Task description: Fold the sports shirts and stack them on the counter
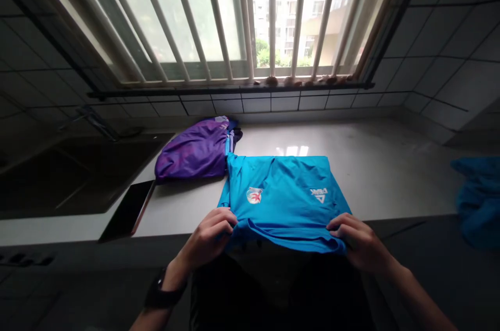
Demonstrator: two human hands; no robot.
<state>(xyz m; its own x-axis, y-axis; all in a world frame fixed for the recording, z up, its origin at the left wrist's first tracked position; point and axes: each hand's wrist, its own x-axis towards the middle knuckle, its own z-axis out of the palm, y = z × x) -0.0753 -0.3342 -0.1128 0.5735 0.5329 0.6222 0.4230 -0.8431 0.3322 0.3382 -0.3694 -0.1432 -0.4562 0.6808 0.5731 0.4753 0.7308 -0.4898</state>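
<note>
A bright blue sports shirt (285, 195) lies flat on the pale stone countertop (375, 174), printed with a round badge and a white PEAK logo. My left hand (207, 237) pinches the shirt's near folded edge at the left side. My right hand (360, 240) grips the same edge at the right side. Between them the fabric lifts off the counter and hangs past its front edge. A black watch (164, 292) circles my left wrist.
A folded purple garment (193, 151) lies left of the shirt, beside a dark phone or tablet (127, 211) at the rim of a dark sink (78, 180). A crumpled blue cloth (478, 200) sits at the far right. Tiled walls and a barred window (234, 18) stand behind the counter.
</note>
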